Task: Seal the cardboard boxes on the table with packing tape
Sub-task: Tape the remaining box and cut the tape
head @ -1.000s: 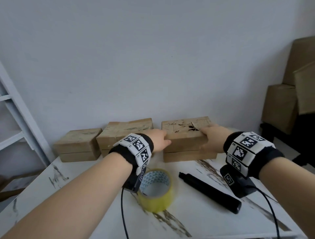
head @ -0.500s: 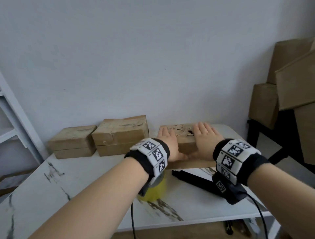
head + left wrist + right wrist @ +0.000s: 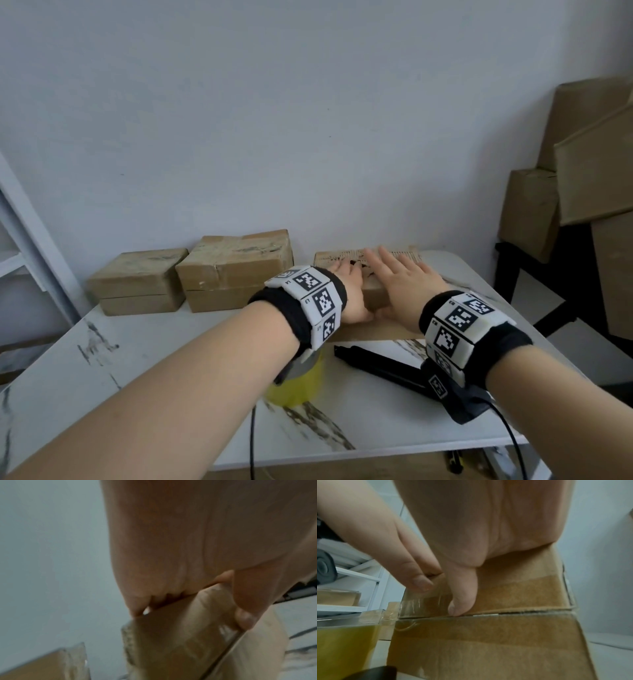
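White marbled surface (image 3: 144, 359) against a plain wall; the box (image 3: 373, 291) sits under both hands. Left hand (image 3: 349, 291) and right hand (image 3: 406, 284) lie flat on its lid, fingers straight, thumbs down the near face by the lid seam. Judged step: pressing the lid shut before taping. Do it well by keeping even downward pressure so the seam closes flush, then freeing one hand for the tape (image 3: 298, 383), just behind the left wrist. Black tool (image 3: 380, 366) lies behind the right wrist. Two more boxes (image 3: 236, 270) stand left of the left hand; stacked cartons (image 3: 582, 164) well right.
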Available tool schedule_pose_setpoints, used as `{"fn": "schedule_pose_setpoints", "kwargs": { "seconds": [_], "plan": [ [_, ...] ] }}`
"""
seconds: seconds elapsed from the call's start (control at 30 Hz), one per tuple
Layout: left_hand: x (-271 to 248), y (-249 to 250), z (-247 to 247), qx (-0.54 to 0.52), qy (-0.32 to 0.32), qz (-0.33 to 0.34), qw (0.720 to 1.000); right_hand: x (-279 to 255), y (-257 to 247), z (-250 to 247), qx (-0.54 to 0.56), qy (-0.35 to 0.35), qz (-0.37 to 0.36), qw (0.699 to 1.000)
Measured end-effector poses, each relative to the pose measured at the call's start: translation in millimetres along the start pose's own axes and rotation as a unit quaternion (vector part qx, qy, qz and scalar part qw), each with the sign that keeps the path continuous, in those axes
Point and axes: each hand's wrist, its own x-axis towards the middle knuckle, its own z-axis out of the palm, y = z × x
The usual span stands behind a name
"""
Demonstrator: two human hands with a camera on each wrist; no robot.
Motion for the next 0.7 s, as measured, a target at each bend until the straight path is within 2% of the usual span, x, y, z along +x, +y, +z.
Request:
{"fn": "schedule_pose_setpoints", "kwargs": {
  "seconds": [0.17, 0.33, 0.5, 0.7],
  "plan": [
    [-1.2, 7.6, 1.3, -0.004, -0.018, -0.012, 1.000, 1.3, -2.3, -5.3, -0.019, -0.036, -0.001, 0.999],
    [-8.3, -6.5, -32.7, -0.039, -0.036, 0.009, 0.999, -0.2, -2.0, -6.7, -0.022, -0.041, -0.004, 0.999],
    [9.6, -21.9, -43.1, 0.037, -0.023, -0.012, 0.999, 0.8, -0.8, -7.3, -0.016, -0.045, -0.008, 0.999],
    [35.6, -28.2, -44.5, 0.061, -0.001, -0.010, 0.998, 3.2, 1.4, -8.6, -0.013, -0.053, -0.013, 0.998]
  ]
}}
